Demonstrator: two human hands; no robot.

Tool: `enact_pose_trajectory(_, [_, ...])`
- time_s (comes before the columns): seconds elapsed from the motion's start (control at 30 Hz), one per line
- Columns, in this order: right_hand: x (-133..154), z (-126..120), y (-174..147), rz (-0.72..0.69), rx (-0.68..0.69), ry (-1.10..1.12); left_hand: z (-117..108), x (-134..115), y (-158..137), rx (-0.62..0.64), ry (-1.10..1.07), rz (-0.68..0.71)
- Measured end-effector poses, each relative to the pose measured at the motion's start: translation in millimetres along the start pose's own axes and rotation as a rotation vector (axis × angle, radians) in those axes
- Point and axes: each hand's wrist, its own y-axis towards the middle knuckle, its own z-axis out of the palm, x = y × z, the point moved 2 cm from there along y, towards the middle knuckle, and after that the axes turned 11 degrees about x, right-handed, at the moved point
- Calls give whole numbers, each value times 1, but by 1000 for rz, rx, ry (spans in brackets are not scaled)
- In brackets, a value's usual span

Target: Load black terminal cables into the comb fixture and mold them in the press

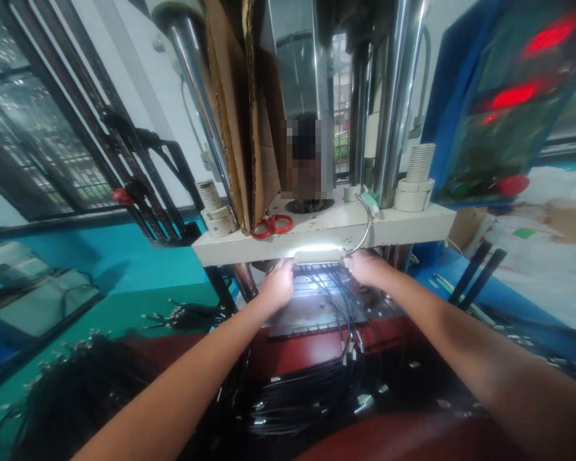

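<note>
My left hand (279, 283) is closed at the left end of a lit gap under the press's cream plate (326, 228). On the other side of the gap, my right hand (362, 267) is also closed, just below the plate's edge. What the fingers grip is hidden by the plate and by glare. Between the hands, several black cables (338, 294) run out in a row and hang toward me over a metal mould plate (312, 310). A small bright lamp (319, 257) sits on the plate's front edge, above the cables.
Red-handled scissors (272, 225) and cardboard (240, 128) are on the press. Cable bundles lie on the red surface (297, 355) and at left (91, 384). A blue control box (489, 109) with red displays stands right. Steel columns (398, 96) rise from the press.
</note>
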Motion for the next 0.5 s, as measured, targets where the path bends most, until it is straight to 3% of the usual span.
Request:
enact_pose_trajectory(0.17, [48,15,-36,-110,17,-170,6,-9,-16,26,166,210])
enact_pose_trajectory(0.3, [75,30,-40,-96,15,-245,4,-8,-13,27,257,232])
enact_pose_trajectory(0.5, [80,34,-34,18,-10,-266,-1,-7,-9,35,334,216])
